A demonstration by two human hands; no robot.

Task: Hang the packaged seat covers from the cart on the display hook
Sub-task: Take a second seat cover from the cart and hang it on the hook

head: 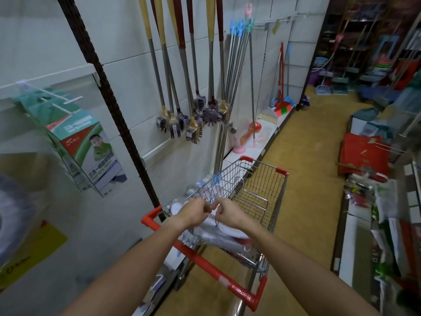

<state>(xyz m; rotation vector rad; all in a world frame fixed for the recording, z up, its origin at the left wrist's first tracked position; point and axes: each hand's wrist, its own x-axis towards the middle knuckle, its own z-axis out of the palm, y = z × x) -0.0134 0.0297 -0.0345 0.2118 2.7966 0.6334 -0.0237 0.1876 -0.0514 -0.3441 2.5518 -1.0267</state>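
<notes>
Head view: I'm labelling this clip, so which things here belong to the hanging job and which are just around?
Part of the job:
- left hand and right hand, together over the cart
- packaged seat covers in the cart
- cart
- display hook on the wall

Just around:
- hanging brushes
- red bags
- boxed packages

Left hand (195, 212): held over the cart (262, 185), fingers curled shut, pinching something small.
Right hand (227, 213): just beside it, likewise pinched.
Packaged seat covers (218, 233): piled in the cart beneath both hands.
Display hook (61, 96): seen on the left wall, boxed goods hung from it.
</notes>
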